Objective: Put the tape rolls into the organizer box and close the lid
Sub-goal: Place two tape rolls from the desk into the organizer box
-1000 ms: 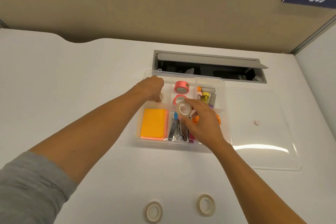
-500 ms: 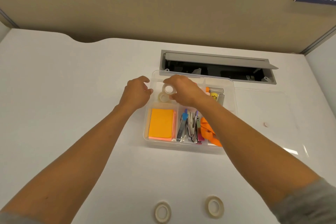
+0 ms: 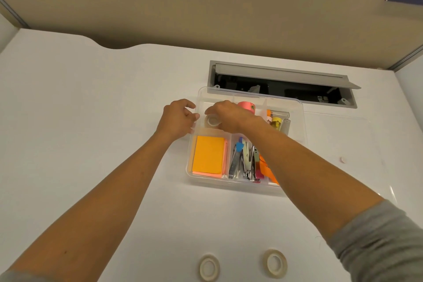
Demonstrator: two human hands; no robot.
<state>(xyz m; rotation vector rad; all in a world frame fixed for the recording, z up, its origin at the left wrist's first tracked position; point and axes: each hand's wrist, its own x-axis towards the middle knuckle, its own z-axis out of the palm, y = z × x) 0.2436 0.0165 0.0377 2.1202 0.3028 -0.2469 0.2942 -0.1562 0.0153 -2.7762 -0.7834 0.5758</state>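
Left hand (image 3: pixel 177 119) loosely curled, empty, at organizer box (image 3: pixel 297 126) left wall. Right hand (image 3: pixel 229 115) grips clear tape roll (image 3: pixel 211 120) in box's far-left compartment. Two tape rolls (image 3: pixel 209 267) (image 3: pixel 275 263) on desk near of box. Lid (image 3: pixel 357 144) lies right of box.

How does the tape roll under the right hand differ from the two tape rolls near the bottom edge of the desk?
The tape roll under the right hand sits inside the organizer box, in its far-left compartment; the two desk rolls lie outside it on the bare desk. The right hand covers the boxed roll, while no hand is near the desk rolls. The boxed roll looks taller, the desk rolls flat and thin. All are pale rings lying flat.
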